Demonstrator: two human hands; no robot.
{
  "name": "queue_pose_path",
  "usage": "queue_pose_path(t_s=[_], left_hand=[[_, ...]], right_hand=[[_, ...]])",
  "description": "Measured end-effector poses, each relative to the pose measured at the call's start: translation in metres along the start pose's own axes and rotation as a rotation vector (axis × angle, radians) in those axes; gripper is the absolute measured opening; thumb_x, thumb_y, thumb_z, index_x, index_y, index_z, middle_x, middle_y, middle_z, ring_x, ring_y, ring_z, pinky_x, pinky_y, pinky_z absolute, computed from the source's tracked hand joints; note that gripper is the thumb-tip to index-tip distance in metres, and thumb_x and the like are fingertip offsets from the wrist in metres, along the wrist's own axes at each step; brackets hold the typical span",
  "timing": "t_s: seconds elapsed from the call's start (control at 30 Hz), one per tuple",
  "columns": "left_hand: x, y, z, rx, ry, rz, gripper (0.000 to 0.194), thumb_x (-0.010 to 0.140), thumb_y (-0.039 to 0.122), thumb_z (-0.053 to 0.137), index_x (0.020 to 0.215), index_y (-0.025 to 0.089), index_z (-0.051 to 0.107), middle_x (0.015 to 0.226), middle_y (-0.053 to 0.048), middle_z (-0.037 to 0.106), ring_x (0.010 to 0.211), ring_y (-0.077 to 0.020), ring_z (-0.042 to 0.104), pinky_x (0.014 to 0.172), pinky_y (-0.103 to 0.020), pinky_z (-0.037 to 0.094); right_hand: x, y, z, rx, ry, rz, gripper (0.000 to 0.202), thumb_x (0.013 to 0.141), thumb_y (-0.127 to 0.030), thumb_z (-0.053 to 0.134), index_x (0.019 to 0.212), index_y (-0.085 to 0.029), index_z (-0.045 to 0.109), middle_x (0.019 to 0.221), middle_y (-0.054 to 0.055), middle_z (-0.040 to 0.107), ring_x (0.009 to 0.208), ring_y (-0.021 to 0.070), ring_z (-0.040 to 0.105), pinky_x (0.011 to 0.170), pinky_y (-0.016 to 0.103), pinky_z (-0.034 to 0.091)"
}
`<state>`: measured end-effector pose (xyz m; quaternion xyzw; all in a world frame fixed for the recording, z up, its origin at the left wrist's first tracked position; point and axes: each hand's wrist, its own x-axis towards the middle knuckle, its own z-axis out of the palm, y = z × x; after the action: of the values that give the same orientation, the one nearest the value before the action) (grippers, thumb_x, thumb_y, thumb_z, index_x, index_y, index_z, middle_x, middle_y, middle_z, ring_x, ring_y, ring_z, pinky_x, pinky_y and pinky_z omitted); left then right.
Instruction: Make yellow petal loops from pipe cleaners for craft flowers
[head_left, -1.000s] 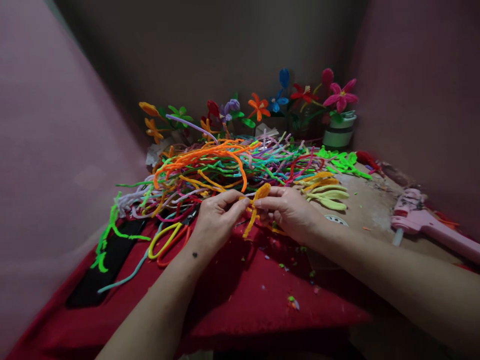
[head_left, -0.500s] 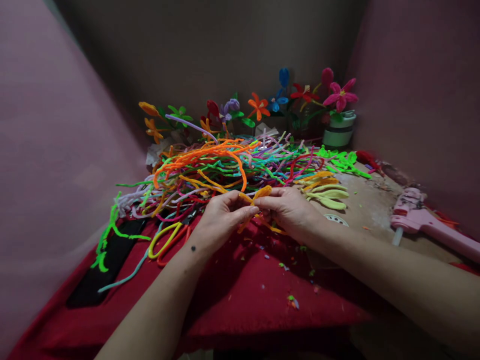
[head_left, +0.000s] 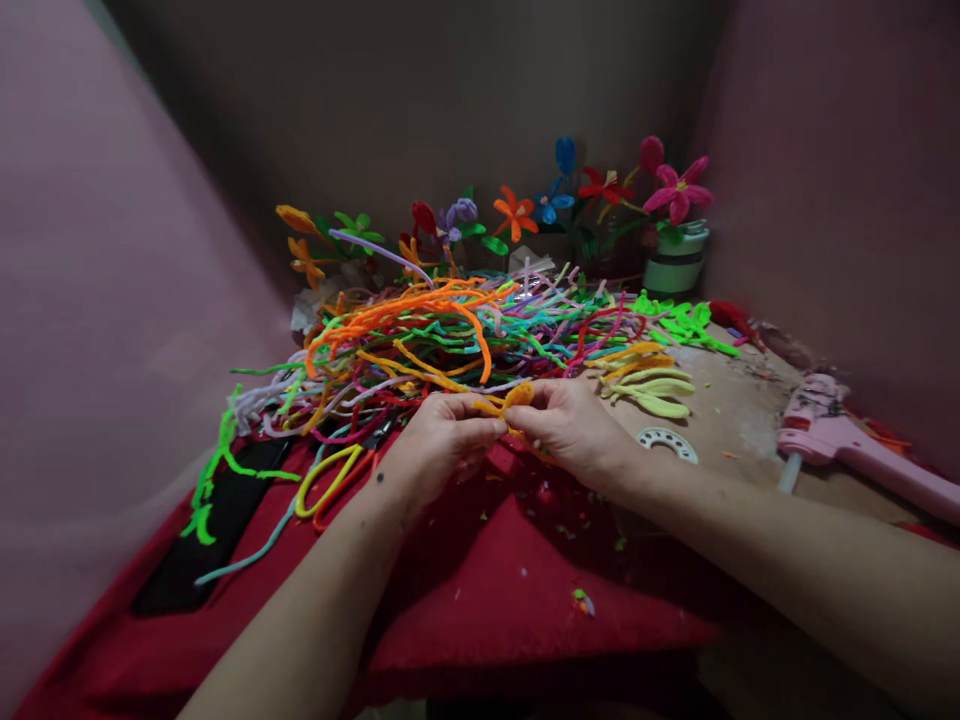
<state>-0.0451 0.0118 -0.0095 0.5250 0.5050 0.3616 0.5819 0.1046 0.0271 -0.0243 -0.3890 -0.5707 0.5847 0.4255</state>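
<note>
You have the orange fuzzy piece (head_left: pixel 519 396) at the middle of the frame, raised in front of the heap, with both hands closed on it: your left hand (head_left: pixel 441 438) pinches it from the left between thumb and fingers, and your right hand (head_left: pixel 571 424) grips it from the right, thumb and forefinger meeting just below its rounded tip. That tip looks folded into a narrow loop, while a strand leads to your left fingers, so the piece seems partly formed rather than complete; your fingers hide the join, and you cannot tell whether it is fastened. Right of centre, orange loops (head_left: pixel 637 357) and pale yellow petals (head_left: pixel 661 393) lie shaped and grouped, and green pieces (head_left: pixel 684 322) rest farther up, so a good deal of shaping appears done. Along the upper part of the frame, whole blooms stand, among them a pink flower (head_left: pixel 679 192) and an orange flower (head_left: pixel 514 213). Much material looks unworked: the pile of fuzzy stems (head_left: pixel 409 318) spreads across the centre of the tabletop (head_left: pixel 525 630), mostly loose lengths. Your scissors (head_left: pixel 328 483) lie left of centre, out of your grasp, and the pink glue gun (head_left: pixel 829 430) rests at the right edge, likewise untouched.
</note>
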Motion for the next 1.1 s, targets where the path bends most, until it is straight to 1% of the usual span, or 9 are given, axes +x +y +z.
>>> queue_pose_path(t_s=[0.13, 0.27, 0.47, 0.63, 0.77, 0.83, 0.9, 1.0, 1.1], left_hand=[[0.003, -0.004, -0.001, -0.054, -0.027, 0.024, 0.013, 0.068, 0.023, 0.064, 0.074, 0.012, 0.063, 0.051, 0.005, 0.044, 0.038, -0.0033, 0.032, 0.038, -0.018, 0.026], [0.002, -0.004, -0.001, 0.004, -0.021, 0.055, 0.019, 0.072, 0.03, 0.063, 0.077, 0.012, 0.063, 0.053, 0.004, 0.046, 0.04, -0.0032, 0.033, 0.04, -0.018, 0.026], [0.001, -0.001, 0.002, 0.092, 0.054, 0.083, 0.026, 0.071, 0.036, 0.064, 0.08, 0.012, 0.064, 0.059, 0.002, 0.053, 0.043, -0.0043, 0.038, 0.042, -0.018, 0.029], [-0.001, -0.001, 0.008, 0.046, 0.085, 0.128, 0.024, 0.069, 0.033, 0.065, 0.083, 0.014, 0.061, 0.066, 0.0, 0.058, 0.05, -0.0076, 0.047, 0.048, -0.02, 0.037], [-0.002, -0.007, 0.011, 0.212, 0.202, 0.302, 0.012, 0.072, 0.026, 0.061, 0.074, 0.014, 0.061, 0.066, 0.0, 0.058, 0.06, -0.0099, 0.05, 0.058, -0.022, 0.04], [-0.002, -0.011, 0.012, 0.356, 0.263, 0.417, 0.011, 0.075, 0.026, 0.058, 0.072, 0.015, 0.062, 0.069, 0.0, 0.059, 0.065, -0.0114, 0.051, 0.064, -0.022, 0.042], [-0.001, -0.015, 0.013, 0.45, 0.307, 0.473, 0.013, 0.077, 0.027, 0.056, 0.072, 0.017, 0.063, 0.071, -0.001, 0.06, 0.067, -0.0122, 0.053, 0.066, -0.023, 0.043], [0.0, -0.017, 0.013, 0.395, 0.311, 0.432, 0.013, 0.076, 0.028, 0.057, 0.072, 0.017, 0.063, 0.071, -0.001, 0.061, 0.067, -0.0122, 0.054, 0.064, -0.022, 0.044], [0.0, -0.012, 0.013, 0.201, 0.241, 0.294, 0.015, 0.073, 0.029, 0.061, 0.073, 0.015, 0.061, 0.065, 0.001, 0.058, 0.056, -0.0098, 0.052, 0.052, -0.021, 0.043]], right_hand=[[0.001, 0.0, -0.002, -0.012, 0.037, -0.002, 0.01, 0.064, -0.022, 0.057, 0.066, -0.013, 0.062, 0.053, -0.005, 0.049, 0.047, 0.0061, 0.036, 0.046, 0.022, 0.025], [0.001, 0.002, -0.004, 0.032, 0.039, 0.029, 0.011, 0.065, -0.024, 0.059, 0.065, -0.013, 0.061, 0.051, -0.005, 0.047, 0.045, 0.0064, 0.035, 0.044, 0.022, 0.024], [0.0, 0.001, -0.003, 0.063, 0.07, 0.005, 0.015, 0.065, -0.029, 0.063, 0.069, -0.014, 0.06, 0.056, -0.004, 0.051, 0.048, 0.0074, 0.041, 0.046, 0.022, 0.03], [0.0, 0.003, -0.001, 0.144, 0.053, 0.072, 0.019, 0.065, -0.032, 0.065, 0.066, -0.014, 0.06, 0.049, -0.004, 0.049, 0.041, 0.0064, 0.038, 0.041, 0.022, 0.026], [0.001, 0.007, -0.001, 0.178, 0.034, 0.098, 0.018, 0.065, -0.031, 0.064, 0.061, -0.015, 0.056, 0.044, -0.006, 0.044, 0.038, 0.006, 0.035, 0.038, 0.021, 0.023], [0.002, 0.009, -0.001, 0.204, 0.038, 0.102, 0.017, 0.065, -0.029, 0.064, 0.061, -0.015, 0.055, 0.044, -0.006, 0.043, 0.037, 0.0059, 0.034, 0.038, 0.021, 0.023], [0.002, 0.012, -0.001, 0.222, 0.043, 0.096, 0.017, 0.065, -0.028, 0.064, 0.061, -0.015, 0.054, 0.045, -0.006, 0.044, 0.038, 0.0061, 0.035, 0.039, 0.022, 0.023], [0.003, 0.014, -0.001, 0.219, 0.054, 0.095, 0.018, 0.065, -0.029, 0.065, 0.061, -0.015, 0.055, 0.046, -0.005, 0.045, 0.04, 0.0065, 0.036, 0.039, 0.022, 0.024], [0.003, 0.014, 0.0, 0.2, 0.069, 0.102, 0.019, 0.066, -0.031, 0.065, 0.062, -0.015, 0.055, 0.047, -0.005, 0.045, 0.04, 0.0064, 0.036, 0.039, 0.021, 0.024]])
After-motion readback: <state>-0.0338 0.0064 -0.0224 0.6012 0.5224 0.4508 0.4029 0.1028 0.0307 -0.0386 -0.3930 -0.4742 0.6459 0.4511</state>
